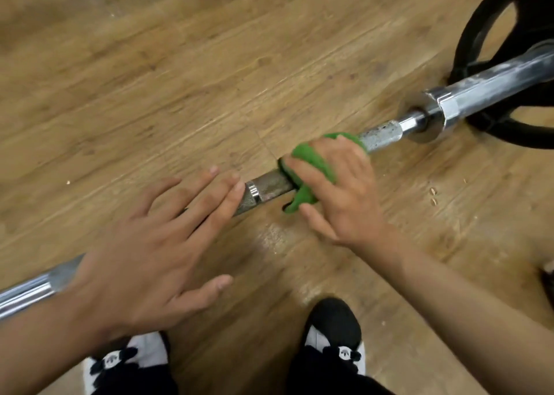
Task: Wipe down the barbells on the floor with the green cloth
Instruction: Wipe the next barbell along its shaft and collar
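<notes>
- Nearest, on the person's side of the grip, two black-and-white shoes [332,331] stood close to the barbell [269,187]. If the bar rolled that way, it could catch the toes.
- Left of the grip, the left hand [150,244] lay over the shaft with fingers straight and spread, holding nothing; whether it pressed down could not be told. A flat hand steadies poorly, so a hard stroke might have rolled the bar.
- Its fingertips sat near the cloth's path, and a leftward stroke could have run into them.
- The right hand [338,190] curled round the green cloth [314,160], clamping it around the knurled shaft. A loose tail hung from the near side of the grip and might have dragged over the floor [180,65], picking up grit, or worked free.
- Just right of the grip, the speckled, rough knurling could have snagged the cloth, and knuckles could have struck the collar [419,121] beyond it.
- Farthest right, the whitish-smeared sleeve [491,85] beside the black plate [479,41] looked unwiped and could be skipped.
</notes>
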The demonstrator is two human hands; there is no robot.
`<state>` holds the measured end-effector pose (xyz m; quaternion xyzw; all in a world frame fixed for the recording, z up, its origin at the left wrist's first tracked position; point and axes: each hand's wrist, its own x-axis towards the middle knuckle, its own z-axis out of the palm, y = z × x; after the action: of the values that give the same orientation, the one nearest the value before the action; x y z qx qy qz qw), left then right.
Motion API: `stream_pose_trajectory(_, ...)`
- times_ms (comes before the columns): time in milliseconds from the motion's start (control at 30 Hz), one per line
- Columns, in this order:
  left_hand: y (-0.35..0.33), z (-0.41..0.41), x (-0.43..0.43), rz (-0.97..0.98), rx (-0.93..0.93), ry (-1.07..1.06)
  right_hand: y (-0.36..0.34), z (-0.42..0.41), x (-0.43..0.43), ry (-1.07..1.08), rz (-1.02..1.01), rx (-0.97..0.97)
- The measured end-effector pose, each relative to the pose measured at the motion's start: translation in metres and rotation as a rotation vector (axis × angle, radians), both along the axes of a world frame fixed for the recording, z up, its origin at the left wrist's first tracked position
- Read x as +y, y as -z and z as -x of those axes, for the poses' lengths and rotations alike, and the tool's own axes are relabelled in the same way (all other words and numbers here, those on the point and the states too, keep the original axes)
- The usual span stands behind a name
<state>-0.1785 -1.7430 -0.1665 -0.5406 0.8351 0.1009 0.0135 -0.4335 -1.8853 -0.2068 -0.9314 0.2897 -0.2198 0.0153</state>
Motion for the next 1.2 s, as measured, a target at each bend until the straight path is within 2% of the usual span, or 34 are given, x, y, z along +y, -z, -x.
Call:
stream_pose_trajectory(67,0.0,-0.001,0.0,0.008,-0.002,-0.015,-0.009,0.024,-0.04,0.287,-0.024,-0.056)
stream_pose_trajectory(133,0.0,0.001,-0.006,0.009,0.001,-0.039,-0.014,-0.003,-0.032,0.585,-0.084,-0.191)
stream_pose_trajectory(167,-0.001,0.001,-0.009,0.007,-0.001,-0.038,-0.013,-0.029,-0.013,0.587,-0.125,-0.217)
stream_pose_trajectory(200,-0.001,0.001,-0.01,0.005,-0.006,-0.04,-0.011,-0.05,0.01,0.478,-0.174,-0.209)
stream_pose_trajectory(267,-0.001,0.0,-0.01,0.007,-0.023,-0.064,-0.008,-0.065,0.039,0.104,-0.192,-0.122)
stream_pose_trajectory(300,0.0,-0.001,-0.009,0.011,-0.041,-0.071,-0.009,-0.052,0.026,-0.025,-0.15,-0.047)
stream_pose_trajectory(333,0.0,-0.001,-0.01,0.008,-0.061,-0.068,-0.007,-0.031,0.001,-0.05,-0.091,0.008)
stream_pose_trajectory(367,0.0,-0.001,-0.012,0.007,-0.071,-0.058,-0.008,-0.004,-0.03,-0.015,-0.057,0.046)
stream_pose_trajectory(433,0.0,-0.001,-0.014,0.009,-0.068,-0.055,-0.019,0.025,-0.07,0.253,-0.064,-0.015)
stream_pose_trajectory(500,0.0,0.001,-0.017,0.0,-0.06,-0.05,-0.015,-0.002,-0.044,0.584,-0.1,-0.142)
stream_pose_trajectory(533,0.001,0.0,-0.018,0.003,-0.057,-0.041,-0.007,-0.028,-0.016,0.563,-0.17,-0.186)
stream_pose_trajectory(600,0.002,-0.005,-0.015,0.02,-0.046,-0.025,-0.001,-0.069,0.04,0.199,-0.229,-0.17)
stream_pose_trajectory(667,0.004,-0.011,-0.012,0.034,-0.047,-0.01,-0.002,-0.053,0.028,-0.048,-0.103,-0.033)
stream_pose_trajectory(733,0.004,-0.014,-0.015,0.029,-0.042,-0.018,-0.001,-0.004,-0.031,0.023,-0.045,0.019)
stream_pose_trajectory(800,0.003,-0.013,-0.021,0.024,-0.031,-0.032,-0.012,0.017,-0.062,0.369,-0.097,-0.11)
stream_pose_trajectory(833,0.003,-0.011,-0.024,0.016,-0.028,-0.049,-0.013,0.005,-0.054,0.548,-0.113,-0.202)
stream_pose_trajectory(867,0.003,-0.01,-0.027,0.011,-0.024,-0.065,-0.01,-0.022,-0.035,0.632,-0.14,-0.281)
stream_pose_trajectory(900,0.003,-0.01,-0.028,0.013,-0.024,-0.075,-0.005,-0.051,-0.013,0.565,-0.186,-0.313)
stream_pose_trajectory(933,0.003,-0.011,-0.03,0.019,-0.023,-0.079,-0.001,-0.074,0.008,0.408,-0.217,-0.311)
stream_pose_trajectory(1000,0.004,-0.017,-0.032,0.027,-0.03,-0.081,0.0,-0.079,0.022,0.088,-0.141,-0.155)
stream_pose_trajectory(1033,0.004,-0.021,-0.031,0.024,-0.033,-0.087,0.003,-0.057,0.007,0.015,-0.055,-0.097)
stream_pose_trajectory(1100,0.003,-0.025,-0.034,0.009,-0.048,-0.093,0.014,-0.003,-0.041,0.105,0.033,-0.079)
stream_pose_trajectory(1200,-0.001,-0.028,-0.043,-0.004,-0.062,-0.095,0.016,0.017,-0.071,0.479,-0.044,-0.219)
